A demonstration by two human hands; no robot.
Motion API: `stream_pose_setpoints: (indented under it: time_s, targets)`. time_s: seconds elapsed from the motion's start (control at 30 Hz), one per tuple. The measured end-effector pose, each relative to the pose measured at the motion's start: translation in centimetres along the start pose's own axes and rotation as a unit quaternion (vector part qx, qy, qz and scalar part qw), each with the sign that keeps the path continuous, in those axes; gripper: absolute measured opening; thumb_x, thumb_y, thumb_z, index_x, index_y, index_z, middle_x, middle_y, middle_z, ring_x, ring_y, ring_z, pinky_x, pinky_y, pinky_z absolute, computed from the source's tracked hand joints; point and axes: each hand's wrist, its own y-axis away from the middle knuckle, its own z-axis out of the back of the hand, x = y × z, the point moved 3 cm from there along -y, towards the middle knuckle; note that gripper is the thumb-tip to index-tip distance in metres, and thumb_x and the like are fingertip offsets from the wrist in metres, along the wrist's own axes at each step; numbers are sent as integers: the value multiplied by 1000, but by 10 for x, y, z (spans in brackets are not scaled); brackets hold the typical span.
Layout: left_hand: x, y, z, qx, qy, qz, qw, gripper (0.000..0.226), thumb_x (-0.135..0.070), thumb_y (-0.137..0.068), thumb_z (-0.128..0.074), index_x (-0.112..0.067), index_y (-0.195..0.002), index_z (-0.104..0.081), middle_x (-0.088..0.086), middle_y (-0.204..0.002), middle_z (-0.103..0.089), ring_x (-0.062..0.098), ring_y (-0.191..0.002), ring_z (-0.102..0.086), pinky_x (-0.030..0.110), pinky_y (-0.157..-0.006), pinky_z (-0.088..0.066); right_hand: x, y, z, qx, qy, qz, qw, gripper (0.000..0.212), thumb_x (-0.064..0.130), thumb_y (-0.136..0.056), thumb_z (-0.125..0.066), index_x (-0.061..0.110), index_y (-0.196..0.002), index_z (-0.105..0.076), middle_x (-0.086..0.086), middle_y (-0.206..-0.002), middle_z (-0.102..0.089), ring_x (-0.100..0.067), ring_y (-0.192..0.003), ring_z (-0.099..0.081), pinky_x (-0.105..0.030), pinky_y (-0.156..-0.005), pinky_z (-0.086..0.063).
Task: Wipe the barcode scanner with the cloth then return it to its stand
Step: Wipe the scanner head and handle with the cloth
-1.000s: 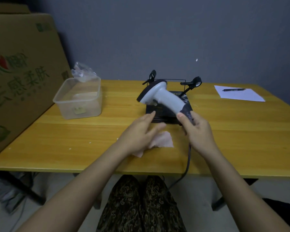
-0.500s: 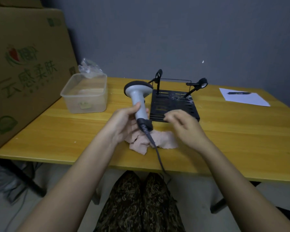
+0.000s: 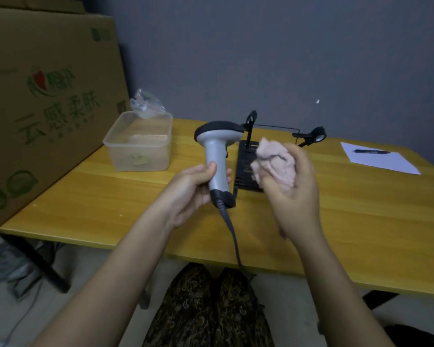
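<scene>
The grey barcode scanner point(image 3: 217, 146) stands upright above the table, its dark head on top and its cable hanging off the front edge. My left hand point(image 3: 193, 189) is shut around its handle. My right hand point(image 3: 293, 194) holds a crumpled pale pink cloth point(image 3: 274, 164) just right of the scanner, a small gap between them. The black stand point(image 3: 246, 161), a slotted base with two clip arms, sits on the table behind both hands, partly hidden by the cloth.
A clear plastic tub point(image 3: 139, 144) with a crumpled bag behind it stands at the back left of the yellow table point(image 3: 361, 209). A large cardboard box point(image 3: 43, 103) leans at the left. A sheet of paper point(image 3: 378, 160) with a pen lies at the back right.
The scanner passed from my right hand to my left hand. My right hand picked the cloth up off the table and raised it beside the scanner.
</scene>
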Motion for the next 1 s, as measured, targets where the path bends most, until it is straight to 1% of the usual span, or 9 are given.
stream_pose_setpoints:
  time_s: [0.07, 0.2, 0.33, 0.5, 0.63, 0.77, 0.83, 0.9, 1.0]
  targets:
    - [7, -3, -15, 28, -16, 2, 999, 28, -14, -96, -46, 2, -117, -57, 13, -105, -66, 21, -95, -64, 31, -81, -57, 17, -5, -11, 18, 30, 60, 998, 34, 23, -85, -64, 38, -114, -58, 1, -116, -47, -4, -106, -51, -9, -84, -40]
    - [12, -3, -31, 65, -28, -15, 997, 25, -10, -97, -42, -3, -111, -62, 10, -102, -69, 17, -87, -68, 29, -77, -58, 13, -4, -31, 83, 114, 67, 988, 30, 29, -93, -51, 19, -119, -62, 2, -115, -48, -17, -108, -51, -31, -88, -45]
    - [5, -8, -20, 39, 11, -25, 999, 24, -11, -97, -43, 1, -110, -59, 13, -103, -66, 20, -92, -64, 30, -77, -58, -19, 13, -4, 172, 107, -4, 979, 28, 31, -88, -51, 17, -104, -68, 8, -96, -54, -6, -86, -56, -32, -72, -49]
    - [7, -12, -31, 28, 14, -22, 999, 28, -9, -97, -42, -3, -89, -68, 9, -83, -70, 15, -75, -68, 24, -64, -60, -10, 23, -6, 107, 58, 25, 992, 22, 24, -89, -54, 19, -106, -67, 4, -108, -60, -1, -99, -55, -16, -81, -44]
    - [8, -12, -28, 5, 32, -19, 999, 26, -11, -97, -42, 5, -114, -55, 15, -103, -65, 20, -91, -65, 28, -74, -59, -27, 20, 6, 106, 126, -15, 986, 21, 21, -83, -51, 22, -98, -66, 6, -93, -61, -13, -88, -61, -35, -72, -51]
    - [5, -11, -32, 36, 10, -12, 999, 35, -12, -98, -40, 10, -123, -51, 16, -104, -65, 21, -90, -66, 29, -77, -58, -12, 22, 3, 98, 72, 36, 992, 22, 14, -84, -53, 27, -96, -65, 7, -97, -61, -8, -89, -60, -23, -72, -49]
    - [3, -10, -36, 38, -3, -24, 999, 34, -11, -98, -40, 8, -124, -50, 15, -105, -66, 17, -88, -69, 30, -78, -58, -28, 20, 3, 120, 108, -13, 987, 19, 19, -83, -52, 34, -90, -62, 4, -95, -63, -17, -90, -63, -33, -74, -52]
    - [1, -12, -38, 36, 7, -26, 999, 32, -11, -99, -38, 6, -123, -50, 14, -105, -67, 15, -85, -71, 30, -76, -58, -36, 15, 8, 89, 30, -78, 993, 15, 28, -84, -55, 37, -91, -64, 0, -99, -65, -22, -93, -64, -45, -75, -55]
    - [4, -13, -44, 24, -4, -24, 999, 34, -12, -100, -35, 9, -124, -49, 15, -106, -66, 20, -89, -67, 31, -79, -57, -23, 15, 1, 93, 7, -30, 995, 20, 26, -85, -57, 36, -99, -66, 2, -104, -66, -12, -97, -63, -33, -82, -53]
